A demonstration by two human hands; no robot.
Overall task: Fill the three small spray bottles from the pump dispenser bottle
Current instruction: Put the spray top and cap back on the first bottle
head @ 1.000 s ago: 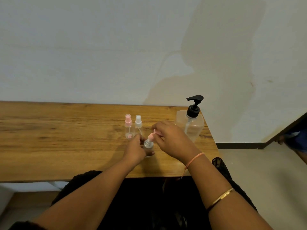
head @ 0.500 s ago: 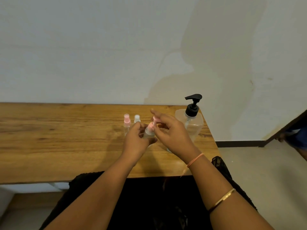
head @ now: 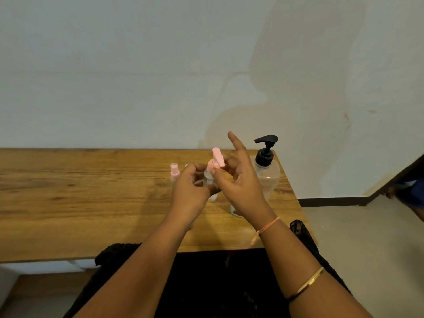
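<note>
My left hand (head: 190,191) grips a small clear spray bottle (head: 209,180) and holds it above the wooden table (head: 80,198). My right hand (head: 238,180) pinches the bottle's pink cap (head: 217,156) just above the pink sprayer, with the index finger pointing up. A second small bottle with a pink top (head: 174,172) stands on the table to the left. The third small bottle (head: 186,165) is almost hidden behind my left hand. The clear pump dispenser bottle (head: 267,175) with a black pump stands just right of my right hand.
A small pale object (head: 234,210) lies on the table under my right wrist. The table's right edge (head: 296,203) is close behind the dispenser, with floor beyond. A white wall runs along the back. Part of another person (head: 410,191) shows at the far right.
Both hands have lifted the small bottle off the table and raised it. The pink cap has come away from the sprayer and tilted up in my right hand.
</note>
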